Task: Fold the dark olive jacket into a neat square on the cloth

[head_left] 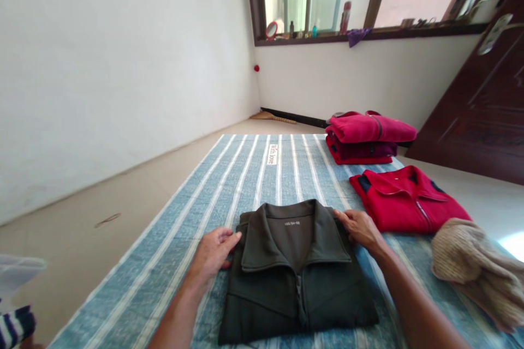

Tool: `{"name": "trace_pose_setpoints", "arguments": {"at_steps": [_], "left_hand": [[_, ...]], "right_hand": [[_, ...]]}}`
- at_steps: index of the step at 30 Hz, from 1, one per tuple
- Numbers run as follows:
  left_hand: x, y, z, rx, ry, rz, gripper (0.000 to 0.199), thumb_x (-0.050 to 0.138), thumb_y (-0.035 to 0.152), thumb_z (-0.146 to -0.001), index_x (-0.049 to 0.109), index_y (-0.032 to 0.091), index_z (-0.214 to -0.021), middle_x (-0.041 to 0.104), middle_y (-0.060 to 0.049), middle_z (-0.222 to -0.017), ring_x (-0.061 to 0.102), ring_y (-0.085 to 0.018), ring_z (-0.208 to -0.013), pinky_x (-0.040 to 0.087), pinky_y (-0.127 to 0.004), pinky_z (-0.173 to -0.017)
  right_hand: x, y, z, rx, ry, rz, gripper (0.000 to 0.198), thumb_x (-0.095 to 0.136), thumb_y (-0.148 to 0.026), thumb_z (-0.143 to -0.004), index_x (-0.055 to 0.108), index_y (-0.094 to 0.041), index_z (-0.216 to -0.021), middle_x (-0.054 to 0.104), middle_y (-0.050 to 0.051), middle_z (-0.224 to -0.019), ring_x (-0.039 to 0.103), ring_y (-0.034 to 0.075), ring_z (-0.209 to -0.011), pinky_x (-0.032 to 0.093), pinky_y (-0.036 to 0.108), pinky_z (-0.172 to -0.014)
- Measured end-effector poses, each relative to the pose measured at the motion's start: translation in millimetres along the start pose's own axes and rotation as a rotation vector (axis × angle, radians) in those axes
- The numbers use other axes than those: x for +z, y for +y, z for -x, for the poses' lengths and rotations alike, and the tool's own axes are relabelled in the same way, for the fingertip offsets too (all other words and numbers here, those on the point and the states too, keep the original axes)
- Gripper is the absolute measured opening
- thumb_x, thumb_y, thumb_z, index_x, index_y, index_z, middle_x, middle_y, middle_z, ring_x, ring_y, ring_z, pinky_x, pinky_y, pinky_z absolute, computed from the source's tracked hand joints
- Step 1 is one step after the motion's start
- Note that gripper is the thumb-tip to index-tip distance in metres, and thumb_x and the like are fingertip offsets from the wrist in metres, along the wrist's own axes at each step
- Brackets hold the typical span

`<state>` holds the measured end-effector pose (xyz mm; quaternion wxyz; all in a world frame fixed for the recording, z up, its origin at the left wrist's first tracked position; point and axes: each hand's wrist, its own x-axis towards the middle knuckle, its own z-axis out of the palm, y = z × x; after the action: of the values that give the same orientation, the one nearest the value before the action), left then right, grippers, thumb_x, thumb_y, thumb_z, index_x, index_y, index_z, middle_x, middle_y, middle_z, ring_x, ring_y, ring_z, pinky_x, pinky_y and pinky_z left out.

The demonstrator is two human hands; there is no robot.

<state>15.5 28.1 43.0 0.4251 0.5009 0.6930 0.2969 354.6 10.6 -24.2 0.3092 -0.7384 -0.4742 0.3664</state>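
A dark green zip-up jacket [262, 294], folded into a neat rectangle with its collar spread, lies on the striped blue cloth [196, 218] in front of me. At its left shoulder edge, my left hand [213, 251] pinches the fabric, thumb on top and some fingers tucked out of sight beneath. My right hand [361, 229] grips the opposite shoulder, its fingers bent over the edge and partly hidden. Just beyond the right hand lies a folded red zip jacket [401, 202], flat with its collar up.
A stack of folded red and maroon clothes [368, 131] stands at the far right corner. A beige knitted garment [470, 262] lies crumpled at the right edge. White wall [123, 54] runs along the left, and a dark door [483, 103] stands at right.
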Motion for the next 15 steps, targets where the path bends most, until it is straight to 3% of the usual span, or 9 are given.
{"name": "trace_pose_setpoints", "arguments": {"at_steps": [4,9,15], "left_hand": [[-7.7,3.6,7.1,-0.114,-0.118,-0.059,0.044,0.066,0.05,-0.058,0.063,0.016,-0.085,0.07,-0.009,-0.078,0.065,-0.027,-0.075,0.047,-0.027,-0.048],[-7.6,-4.1,1.5,-0.156,-0.245,-0.036,0.048,0.066,0.056,-0.054,0.062,0.016,-0.08,0.069,-0.007,-0.071,0.065,-0.026,-0.066,0.043,-0.026,-0.045],[-3.4,-9.4,0.9,-0.148,-0.272,0.036,0.048,0.066,0.055,-0.055,0.062,0.015,-0.082,0.068,-0.006,-0.066,0.064,-0.023,-0.061,0.044,-0.027,-0.048]], "right_hand": [[-2.0,5.5,24.4,0.108,-0.084,-0.1,0.04,0.043,-0.055,-0.082,0.048,-0.02,-0.064,0.048,-0.004,-0.049,0.051,0.012,-0.036,0.034,0.019,-0.032],[-3.6,8.6,45.8,0.185,-0.199,-0.263,0.035,0.053,-0.048,-0.08,0.046,-0.019,-0.063,0.044,-0.007,-0.045,0.048,0.009,-0.033,0.032,0.016,-0.029],[-4.0,5.4,43.0,0.201,-0.266,-0.284,0.033,0.055,-0.045,-0.08,0.051,-0.017,-0.062,0.042,-0.007,-0.041,0.042,0.007,-0.03,0.03,0.015,-0.028]]}}
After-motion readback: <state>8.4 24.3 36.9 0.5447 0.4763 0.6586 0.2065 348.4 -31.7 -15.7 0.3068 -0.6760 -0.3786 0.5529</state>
